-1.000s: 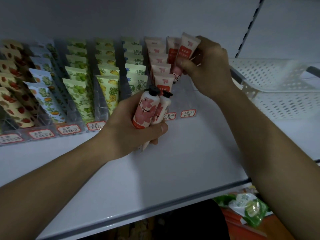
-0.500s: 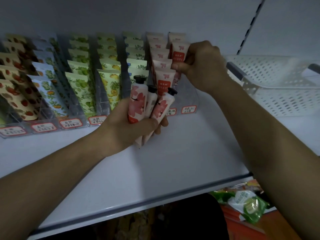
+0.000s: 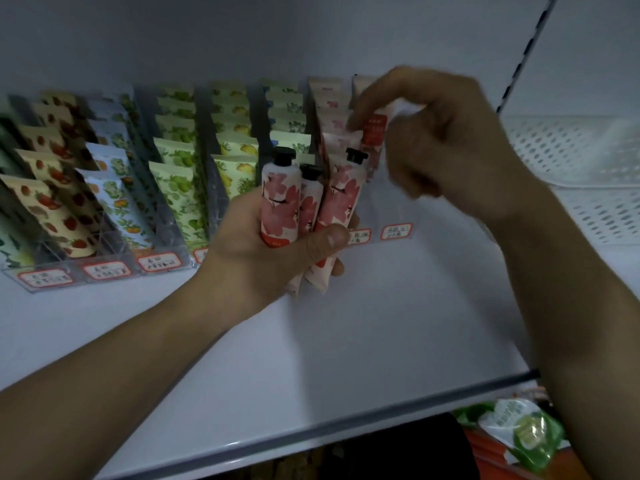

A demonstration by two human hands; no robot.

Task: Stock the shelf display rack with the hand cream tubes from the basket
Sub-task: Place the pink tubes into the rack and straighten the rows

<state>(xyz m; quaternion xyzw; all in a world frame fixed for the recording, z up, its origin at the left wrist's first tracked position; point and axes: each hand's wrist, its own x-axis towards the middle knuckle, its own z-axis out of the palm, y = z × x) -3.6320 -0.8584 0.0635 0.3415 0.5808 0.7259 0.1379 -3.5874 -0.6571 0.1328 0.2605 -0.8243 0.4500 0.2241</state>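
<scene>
My left hand (image 3: pixel 256 261) grips three pink floral hand cream tubes (image 3: pixel 280 202) with black caps, upright in front of the clear display rack (image 3: pixel 104 271). The rack holds slanted columns of tubes printed with strawberry, orange, green fruit, yellow fruit and pink patterns. My right hand (image 3: pixel 450 143) is blurred above the rightmost column. Its fingers are loosely curled, with the index fingertip beside the top of a pink tube with a red label (image 3: pixel 374 133) that stands in that column. I see nothing held in this hand. The white perforated basket (image 3: pixel 581 161) sits on the shelf to the right.
The rack stands at the back of a white shelf (image 3: pixel 346 341) with bare surface in front of it. Red-edged price labels (image 3: pixel 396 231) line the rack's front. Below the shelf edge at lower right lie green and white packets (image 3: pixel 519 434).
My right hand set the red-labelled tube into the rightmost column and has drawn up and back from it. My left hand rose slightly, and its three tubes now show.
</scene>
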